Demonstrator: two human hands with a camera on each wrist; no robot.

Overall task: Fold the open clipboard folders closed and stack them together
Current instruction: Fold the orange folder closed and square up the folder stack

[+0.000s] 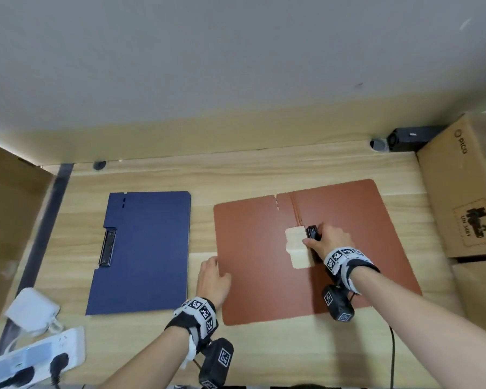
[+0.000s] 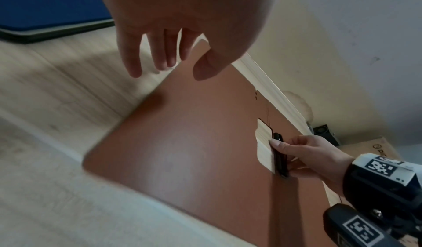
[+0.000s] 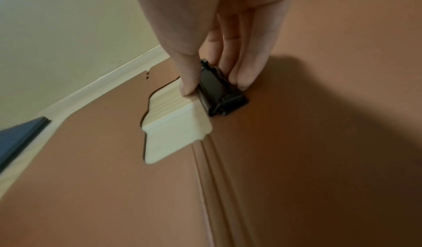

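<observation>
A blue clipboard folder (image 1: 143,254) lies folded closed on the left of the wooden table, its black clip at its left edge. To its right a brown clipboard folder (image 1: 253,262) lies open flat, both covers spread, with a cutout by the spine showing the table. My right hand (image 1: 316,237) pinches the brown folder's black clip (image 1: 310,231) between thumb and fingers, seen close in the right wrist view (image 3: 219,90). My left hand (image 1: 219,268) is at the brown folder's left edge, fingers relaxed and spread, thumb over the cover, holding nothing.
A cardboard box (image 1: 460,192) stands close to the brown folder's right side. A white power strip (image 1: 34,357) and a white adapter (image 1: 31,307) lie at the front left. A black device (image 1: 410,138) sits at the back right by the wall.
</observation>
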